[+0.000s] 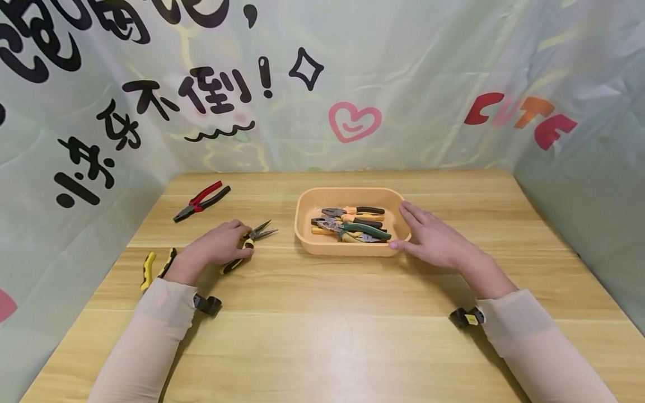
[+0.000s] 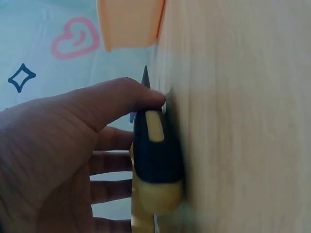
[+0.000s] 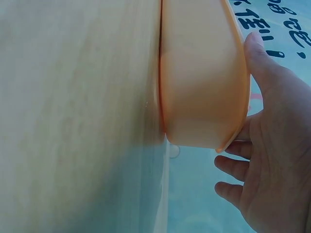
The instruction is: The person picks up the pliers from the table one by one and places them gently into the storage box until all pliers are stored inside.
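My left hand grips long-nose pliers with yellow-and-black handles, low over the table left of the box. In the left wrist view the thumb lies on one handle of the long-nose pliers, with the fingers across the other side. At the right end of an orange plastic box, my right hand touches the rim with extended fingers and thumb. The right wrist view shows that thumb along the rim of the box. Inside lie several pliers, among them green-handled pliers and orange-and-black ones.
Red-and-black pliers lie at the table's back left. Another tool with yellow-and-black handles is partly hidden by my left forearm. A printed cloth hangs behind and beside the wooden table.
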